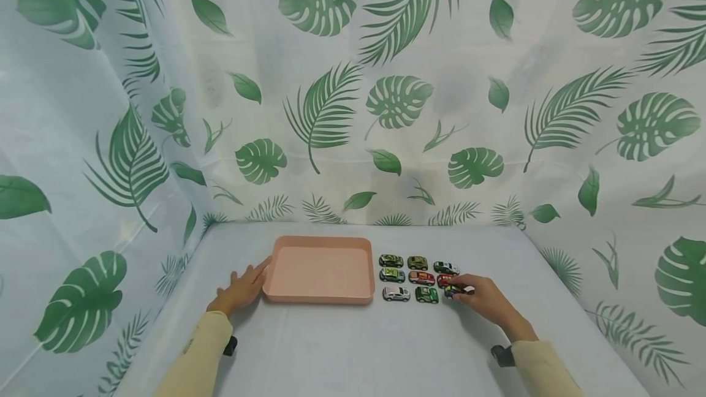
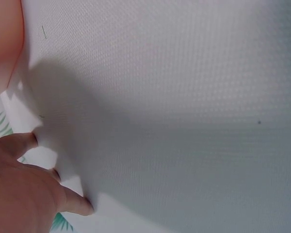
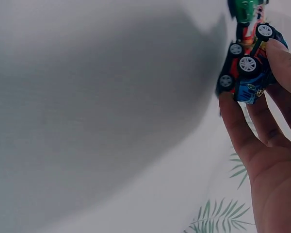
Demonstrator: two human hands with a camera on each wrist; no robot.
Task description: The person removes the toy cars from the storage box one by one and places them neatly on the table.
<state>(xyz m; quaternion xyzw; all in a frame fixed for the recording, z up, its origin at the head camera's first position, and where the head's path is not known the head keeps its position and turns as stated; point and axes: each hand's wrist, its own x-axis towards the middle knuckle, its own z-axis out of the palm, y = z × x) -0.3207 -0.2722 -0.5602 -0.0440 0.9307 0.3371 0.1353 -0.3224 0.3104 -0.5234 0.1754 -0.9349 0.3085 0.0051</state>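
Note:
My right hand pinches a small dark blue toy car between thumb and fingers. In the right wrist view the car is tilted, its white-spoked wheels showing. A red toy car sits just behind it, and a green toy car lies beyond. My left hand is at the left side of a shallow pink tray, fingers spread and fingertips right at its wall. Nothing is held in that hand; its fingers reach down toward the white tabletop in the left wrist view.
To the right of the tray, toy cars stand in rows, among them a silver car, a green car and an orange-red car. A leaf-printed curtain closes off the back and sides of the white table.

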